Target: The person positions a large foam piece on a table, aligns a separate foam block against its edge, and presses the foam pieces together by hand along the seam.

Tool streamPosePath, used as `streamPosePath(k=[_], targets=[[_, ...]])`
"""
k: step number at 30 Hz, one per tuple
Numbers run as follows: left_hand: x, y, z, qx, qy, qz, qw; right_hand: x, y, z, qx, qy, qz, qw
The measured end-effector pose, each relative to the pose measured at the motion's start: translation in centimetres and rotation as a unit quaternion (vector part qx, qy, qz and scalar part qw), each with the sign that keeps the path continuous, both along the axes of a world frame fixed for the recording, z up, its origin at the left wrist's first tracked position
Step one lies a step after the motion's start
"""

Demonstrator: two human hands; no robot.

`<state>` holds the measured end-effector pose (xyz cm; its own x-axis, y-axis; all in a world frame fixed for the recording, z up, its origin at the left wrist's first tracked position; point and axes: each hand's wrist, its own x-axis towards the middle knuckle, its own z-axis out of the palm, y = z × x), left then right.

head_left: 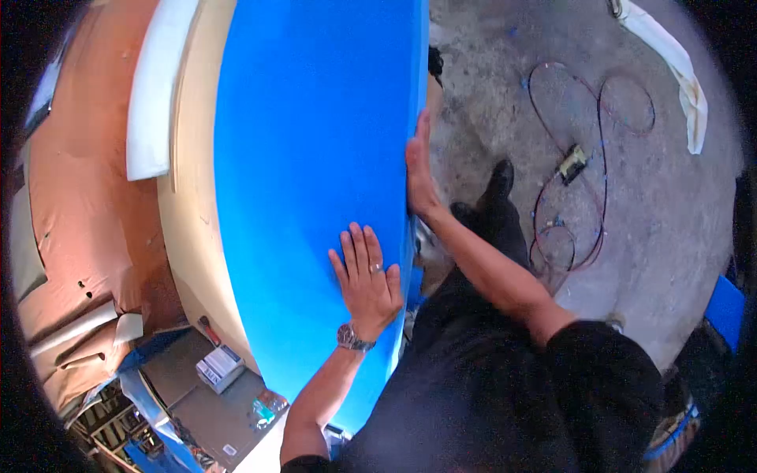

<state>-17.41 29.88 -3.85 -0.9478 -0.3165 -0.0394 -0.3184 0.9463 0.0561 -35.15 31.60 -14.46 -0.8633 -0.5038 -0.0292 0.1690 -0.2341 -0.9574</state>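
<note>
A long, smooth blue panel runs from the top of the head view down to the lower middle. My left hand, with a ring and a wristwatch, lies flat on the blue surface near its right edge, fingers spread. Farther up, my right hand rests against the panel's right side edge, its fingers extended and pointing up the view. Neither hand holds anything.
Left of the panel lie a cream board, a white foam strip and brown sheeting. A small box sits on a dark tabletop. Looped hose and white cloth lie on the concrete floor.
</note>
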Motion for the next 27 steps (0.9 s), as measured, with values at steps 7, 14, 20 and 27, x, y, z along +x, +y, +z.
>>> streamPosePath(k=[7,14,20,27], targets=[[0.2,-0.4,0.2,-0.002,-0.012,-0.049,0.999,-11.1,1.6,2.7,-0.013,0.004,-0.114,0.993],[0.3,-0.4,1.0,0.015,-0.029,-0.056,0.998,-16.5,1.4,4.9,0.13,0.024,-0.15,0.98],[0.0,-0.2,0.5,0.014,-0.004,-0.049,0.999,-17.4,-2.5,5.2,0.212,0.042,-0.118,0.969],[0.9,0.2,0.9,0.038,0.007,-0.035,0.999,-21.7,-2.3,10.7,0.146,0.14,-0.186,0.962]])
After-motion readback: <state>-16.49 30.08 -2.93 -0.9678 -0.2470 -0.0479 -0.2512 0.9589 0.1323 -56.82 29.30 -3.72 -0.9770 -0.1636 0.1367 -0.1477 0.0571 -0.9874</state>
